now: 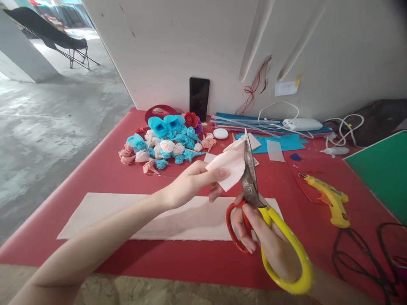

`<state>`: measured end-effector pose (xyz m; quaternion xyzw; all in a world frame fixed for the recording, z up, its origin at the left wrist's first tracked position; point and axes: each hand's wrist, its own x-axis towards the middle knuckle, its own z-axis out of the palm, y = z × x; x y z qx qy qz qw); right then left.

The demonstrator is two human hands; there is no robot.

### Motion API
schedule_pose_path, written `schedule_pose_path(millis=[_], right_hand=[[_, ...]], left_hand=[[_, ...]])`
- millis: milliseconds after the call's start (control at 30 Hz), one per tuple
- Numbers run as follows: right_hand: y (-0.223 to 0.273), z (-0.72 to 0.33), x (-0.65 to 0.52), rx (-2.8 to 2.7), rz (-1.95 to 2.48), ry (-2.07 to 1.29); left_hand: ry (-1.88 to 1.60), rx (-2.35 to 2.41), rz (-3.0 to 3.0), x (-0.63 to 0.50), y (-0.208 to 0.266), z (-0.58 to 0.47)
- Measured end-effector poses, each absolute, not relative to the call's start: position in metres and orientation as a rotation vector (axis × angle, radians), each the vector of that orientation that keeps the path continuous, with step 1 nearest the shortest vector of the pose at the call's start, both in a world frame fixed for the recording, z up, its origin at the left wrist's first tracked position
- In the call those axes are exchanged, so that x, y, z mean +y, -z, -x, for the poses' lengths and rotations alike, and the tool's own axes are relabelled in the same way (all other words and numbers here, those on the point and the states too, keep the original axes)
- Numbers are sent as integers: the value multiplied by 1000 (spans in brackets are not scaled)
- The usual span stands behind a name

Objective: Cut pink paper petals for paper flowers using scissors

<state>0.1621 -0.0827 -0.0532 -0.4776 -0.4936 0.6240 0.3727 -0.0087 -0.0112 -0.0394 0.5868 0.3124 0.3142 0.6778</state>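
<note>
My left hand (203, 180) pinches a small piece of pale pink crepe paper (231, 167), thumb on top. In my right hand (270, 237) is a pair of scissors (250, 188) with one yellow and one red handle loop, the blades pointing away from me. The blades lie along the right edge of the pink piece and touch it; whether they are parted is hard to tell. Under both hands a long pale pink paper strip (108, 214) lies flat on the red table (152, 260).
Paper flowers (168, 144) in blue, pink and white are heaped at the back left. Behind them a phone (199, 98) leans on the wall. Blue paper (286, 143) lies at the back; a yellow glue gun (330, 199) and black cable (356, 254) lie at the right.
</note>
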Motion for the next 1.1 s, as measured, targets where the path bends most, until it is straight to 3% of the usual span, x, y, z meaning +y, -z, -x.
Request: schedule_pose_path(millis=[367, 533, 767, 967, 1100], right_hand=[[52, -165, -83, -1237, 1217, -1616], [47, -181, -69, -1140, 1183, -1550], [66, -188, -50, -1097, 1088, -1959], [64, -188, -56, -1129, 999, -2050], [58, -184, -65, -1235, 1140, -1937]], left_hand=[[-836, 725, -1305, -4, 37, 14], [-1104, 819, -1285, 7, 37, 28], [-960, 826, -1405, 8, 46, 27], [-959, 799, -1391, 5, 46, 22], [-943, 783, -1412, 5, 47, 21]])
